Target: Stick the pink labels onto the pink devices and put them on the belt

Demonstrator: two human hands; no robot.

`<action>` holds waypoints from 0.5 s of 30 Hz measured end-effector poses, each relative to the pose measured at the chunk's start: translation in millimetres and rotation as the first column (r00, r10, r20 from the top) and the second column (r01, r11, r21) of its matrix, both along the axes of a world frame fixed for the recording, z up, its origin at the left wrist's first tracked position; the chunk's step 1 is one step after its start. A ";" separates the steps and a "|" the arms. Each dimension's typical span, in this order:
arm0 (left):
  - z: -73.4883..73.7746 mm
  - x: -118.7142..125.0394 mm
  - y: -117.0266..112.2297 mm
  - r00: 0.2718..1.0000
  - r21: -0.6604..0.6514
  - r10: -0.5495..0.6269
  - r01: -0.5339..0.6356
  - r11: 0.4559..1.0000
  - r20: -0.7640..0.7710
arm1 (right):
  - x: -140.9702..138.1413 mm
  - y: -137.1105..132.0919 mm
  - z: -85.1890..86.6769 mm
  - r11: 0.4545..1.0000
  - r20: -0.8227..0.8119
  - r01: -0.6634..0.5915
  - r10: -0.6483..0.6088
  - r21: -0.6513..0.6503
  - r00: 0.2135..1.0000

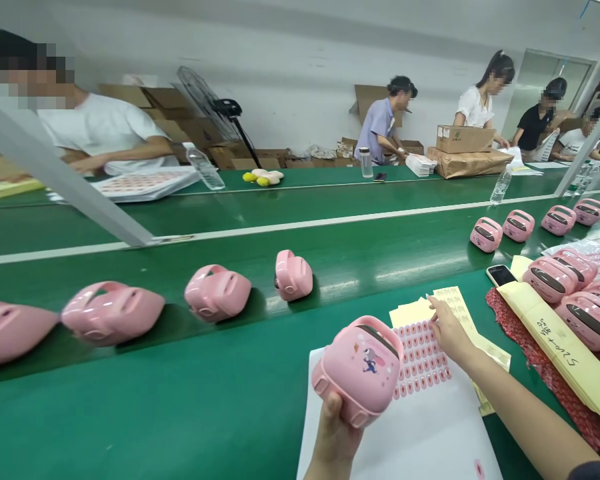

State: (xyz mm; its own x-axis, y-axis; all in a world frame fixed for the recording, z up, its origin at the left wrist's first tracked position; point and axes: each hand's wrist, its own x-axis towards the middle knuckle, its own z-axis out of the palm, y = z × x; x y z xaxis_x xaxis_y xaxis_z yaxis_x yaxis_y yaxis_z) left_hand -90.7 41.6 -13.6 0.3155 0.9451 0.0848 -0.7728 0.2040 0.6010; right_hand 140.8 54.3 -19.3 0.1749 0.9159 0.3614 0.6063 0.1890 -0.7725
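Note:
My left hand (336,433) grips a pink plastic case (357,373) from below, tilted above a white sheet. The case has a carry handle, a dark oval panel on top and a cartoon animal print on its front. On the white sheet (405,443) are rows of small pink-red oval stickers (423,363), partly hidden behind the case. My right hand (450,330) reaches to the upper right of these rows, fingers stretched and slightly apart, the tips touching the sheet. No held sticker can be made out there. Pale yellow sticker sheets (453,303) lie under and beside that hand.
Several similar pink cases (217,293) stand along the green belt (260,227). More cases (587,320) sit at right beside a yellow paper bundle (560,340), red mesh wrap (505,317) and a phone (501,275). A metal post (80,180) rises at left. Co-workers sit opposite.

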 end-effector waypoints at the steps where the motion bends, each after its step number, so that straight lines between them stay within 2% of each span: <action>1: 1.7 2.0 1.4 0.998 -0.020 0.012 -0.010 1.000 0.065 | -0.8 -1.7 1.2 1.000 -0.004 -0.006 0.006 -0.002 1.000; 3: 8.6 8.5 3.7 0.986 -0.091 0.058 -0.044 0.995 0.157 | -4.4 -6.4 9.2 1.000 -0.058 -0.012 0.012 -0.001 0.998; 5: 17.1 16.5 6.2 0.970 -0.161 0.079 -0.042 0.986 0.228 | -13.6 -12.6 24.2 1.000 -0.249 -0.013 0.015 0.009 0.968; 6: 20.8 20.3 7.5 0.963 -0.179 0.073 -0.026 0.984 0.259 | -21.2 -16.3 33.4 1.000 -0.388 -0.016 0.022 0.018 0.921; 8: 25.4 26.5 9.6 0.950 -0.183 0.047 0.011 0.983 0.309 | -41.8 -24.0 52.1 0.999 -0.651 -0.021 0.046 0.046 0.757; 9: 26.5 28.9 10.1 0.945 -0.178 0.029 0.031 0.984 0.326 | -53.9 -27.3 60.3 0.998 -0.731 -0.012 0.057 0.066 0.680; 12: 27.5 33.9 8.2 0.937 -0.170 -0.013 0.077 0.982 0.348 | -87.9 -31.9 76.0 0.996 -0.836 0.029 0.060 0.090 0.545; 15: 29.6 37.0 3.3 0.933 -0.206 0.001 0.079 0.975 0.361 | -106.8 -29.4 79.9 0.996 -0.861 0.039 0.047 0.077 0.507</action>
